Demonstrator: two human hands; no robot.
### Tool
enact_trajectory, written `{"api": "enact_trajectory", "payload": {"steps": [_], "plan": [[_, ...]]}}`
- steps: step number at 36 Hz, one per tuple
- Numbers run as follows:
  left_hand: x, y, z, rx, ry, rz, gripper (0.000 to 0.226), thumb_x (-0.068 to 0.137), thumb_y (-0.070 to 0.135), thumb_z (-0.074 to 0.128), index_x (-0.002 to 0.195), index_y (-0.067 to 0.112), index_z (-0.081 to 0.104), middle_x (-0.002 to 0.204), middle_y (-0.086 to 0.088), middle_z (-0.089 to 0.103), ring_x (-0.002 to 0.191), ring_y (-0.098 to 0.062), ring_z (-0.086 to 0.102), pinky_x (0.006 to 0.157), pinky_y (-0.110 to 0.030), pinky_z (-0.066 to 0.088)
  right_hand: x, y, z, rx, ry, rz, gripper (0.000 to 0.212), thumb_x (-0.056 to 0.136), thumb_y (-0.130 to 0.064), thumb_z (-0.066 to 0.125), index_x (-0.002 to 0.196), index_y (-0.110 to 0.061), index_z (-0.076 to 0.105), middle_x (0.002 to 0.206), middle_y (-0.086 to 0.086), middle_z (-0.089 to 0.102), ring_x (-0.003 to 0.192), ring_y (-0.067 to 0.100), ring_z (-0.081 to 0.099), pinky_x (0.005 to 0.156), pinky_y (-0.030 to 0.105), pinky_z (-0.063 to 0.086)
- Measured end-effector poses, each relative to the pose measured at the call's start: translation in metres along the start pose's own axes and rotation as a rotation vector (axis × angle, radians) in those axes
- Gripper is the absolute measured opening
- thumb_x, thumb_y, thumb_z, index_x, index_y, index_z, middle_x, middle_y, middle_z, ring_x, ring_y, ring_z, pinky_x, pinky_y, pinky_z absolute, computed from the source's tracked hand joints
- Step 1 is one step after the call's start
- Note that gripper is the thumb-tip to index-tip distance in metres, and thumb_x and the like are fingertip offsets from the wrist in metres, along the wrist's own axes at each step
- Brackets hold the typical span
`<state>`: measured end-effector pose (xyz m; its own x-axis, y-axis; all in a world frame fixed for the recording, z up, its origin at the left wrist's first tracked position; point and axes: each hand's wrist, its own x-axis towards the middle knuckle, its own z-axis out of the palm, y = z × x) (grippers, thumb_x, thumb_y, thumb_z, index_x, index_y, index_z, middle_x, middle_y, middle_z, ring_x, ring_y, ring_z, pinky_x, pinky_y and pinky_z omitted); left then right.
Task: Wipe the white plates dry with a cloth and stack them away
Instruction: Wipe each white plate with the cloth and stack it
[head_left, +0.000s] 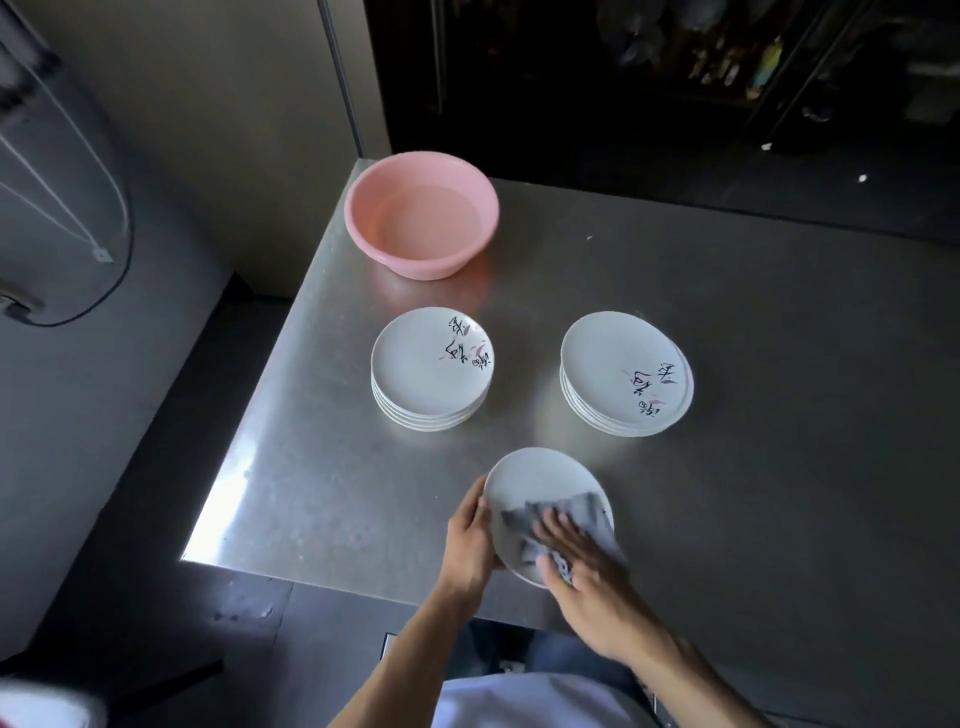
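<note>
Your left hand (467, 540) grips the left rim of a white plate (535, 478), thumb on the upper face, holding it tilted at the near edge of the steel table (753, 415). Your right hand (576, 566) lies on the plate with its fingers spread and fairly straight, pressing a grey cloth (576, 512) against the plate's near half. The cloth is bunched under your palm and covers most of the plate's right side. Beyond your hands sit two piles of white plates with dark brush lettering: the left stack (415, 374) and the right stack (608, 358), well apart. A pink basin (363, 218) holding water stands at the far left corner.
</note>
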<state>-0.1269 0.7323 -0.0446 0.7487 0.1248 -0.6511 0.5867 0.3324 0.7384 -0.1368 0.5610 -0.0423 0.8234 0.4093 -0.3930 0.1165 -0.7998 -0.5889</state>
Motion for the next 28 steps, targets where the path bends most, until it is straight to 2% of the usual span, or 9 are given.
{"api": "enact_trajectory", "payload": {"steps": [4, 6, 9, 13, 17, 20, 23, 25, 28], "plan": [[-0.003, -0.013, 0.008, -0.002, -0.007, -0.043, 0.034, 0.114, 0.025, 0.039, 0.130, 0.034, 0.068, 0.115, -0.001, 0.078, 0.090, -0.009, 0.076, 0.063, -0.038, 0.061, 0.034, 0.002, 0.000, 0.053, 0.063, 0.335, 0.057, 0.108, -0.041, 0.028, 0.159, -0.019, 0.015, 0.167, 0.000, 0.011, 0.153, 0.010, 0.006, 0.119, 0.023, 0.002], [-0.004, -0.015, 0.012, 0.011, -0.014, -0.054, 0.034, 0.114, 0.026, 0.039, 0.130, 0.034, 0.067, 0.114, -0.002, 0.078, 0.096, -0.015, 0.076, 0.066, -0.043, 0.063, 0.044, -0.006, 0.001, 0.124, 0.036, 0.309, 0.058, 0.109, -0.039, 0.026, 0.160, -0.018, 0.008, 0.168, 0.003, 0.005, 0.154, 0.012, 0.001, 0.121, 0.026, -0.002], [-0.003, -0.019, 0.013, 0.010, -0.017, -0.054, 0.032, 0.114, 0.022, 0.040, 0.130, 0.028, 0.068, 0.117, -0.006, 0.078, 0.107, -0.027, 0.075, 0.082, -0.052, 0.063, 0.040, -0.020, 0.008, 0.113, -0.060, 0.152, 0.056, 0.109, -0.035, 0.027, 0.160, -0.018, 0.010, 0.167, -0.001, 0.003, 0.153, 0.008, -0.003, 0.122, 0.023, -0.005], [-0.001, -0.020, 0.012, -0.007, -0.004, -0.077, 0.039, 0.108, 0.007, 0.041, 0.122, 0.026, 0.071, 0.112, -0.010, 0.079, 0.101, -0.029, 0.077, 0.072, -0.041, 0.063, 0.015, -0.017, 0.010, 0.239, -0.126, 0.089, 0.052, 0.109, -0.033, 0.034, 0.158, -0.024, 0.023, 0.164, -0.014, 0.014, 0.149, -0.005, 0.004, 0.119, 0.013, -0.001], [0.000, -0.021, 0.014, -0.049, 0.024, -0.059, 0.034, 0.113, 0.015, 0.040, 0.131, 0.026, 0.065, 0.117, -0.008, 0.078, 0.107, -0.030, 0.075, 0.082, -0.052, 0.063, -0.003, -0.003, 0.004, 0.185, -0.047, 0.142, 0.051, 0.108, -0.031, 0.037, 0.157, -0.017, 0.027, 0.162, -0.012, 0.016, 0.149, -0.001, 0.006, 0.113, 0.004, -0.002], [-0.002, -0.022, 0.021, -0.029, 0.015, -0.052, 0.033, 0.115, 0.022, 0.037, 0.137, 0.030, 0.060, 0.121, -0.004, 0.076, 0.100, -0.020, 0.076, 0.071, -0.045, 0.064, 0.011, 0.002, -0.001, 0.160, 0.093, 0.324, 0.052, 0.108, -0.034, 0.032, 0.156, -0.014, 0.030, 0.165, 0.001, 0.020, 0.153, 0.013, 0.013, 0.123, 0.025, 0.010], [-0.001, -0.024, 0.032, 0.037, 0.005, -0.027, 0.035, 0.115, 0.024, 0.036, 0.145, 0.032, 0.054, 0.128, -0.007, 0.071, 0.104, -0.025, 0.071, 0.074, -0.049, 0.064, 0.037, -0.004, -0.009, 0.361, 0.315, 0.501, 0.047, 0.107, -0.033, 0.037, 0.146, -0.009, 0.041, 0.155, 0.011, 0.039, 0.141, 0.030, 0.038, 0.116, 0.039, 0.027], [-0.001, -0.022, 0.040, 0.074, 0.015, 0.003, 0.036, 0.115, 0.019, 0.036, 0.144, 0.031, 0.055, 0.124, -0.004, 0.073, 0.106, -0.025, 0.073, 0.083, -0.054, 0.062, 0.046, -0.013, -0.010, 0.386, 0.307, 0.406, 0.053, 0.107, -0.032, 0.037, 0.153, -0.008, 0.032, 0.160, 0.009, 0.032, 0.146, 0.025, 0.031, 0.121, 0.037, 0.020], [0.000, -0.019, 0.045, 0.141, 0.036, 0.044, 0.028, 0.110, 0.016, 0.048, 0.132, 0.023, 0.064, 0.119, -0.009, 0.076, 0.105, -0.023, 0.074, 0.089, -0.050, 0.059, 0.045, -0.014, -0.005, 0.329, 0.124, 0.037, 0.050, 0.108, -0.025, 0.037, 0.156, -0.014, 0.027, 0.164, -0.001, 0.019, 0.153, 0.012, 0.013, 0.125, 0.030, 0.006]]}}
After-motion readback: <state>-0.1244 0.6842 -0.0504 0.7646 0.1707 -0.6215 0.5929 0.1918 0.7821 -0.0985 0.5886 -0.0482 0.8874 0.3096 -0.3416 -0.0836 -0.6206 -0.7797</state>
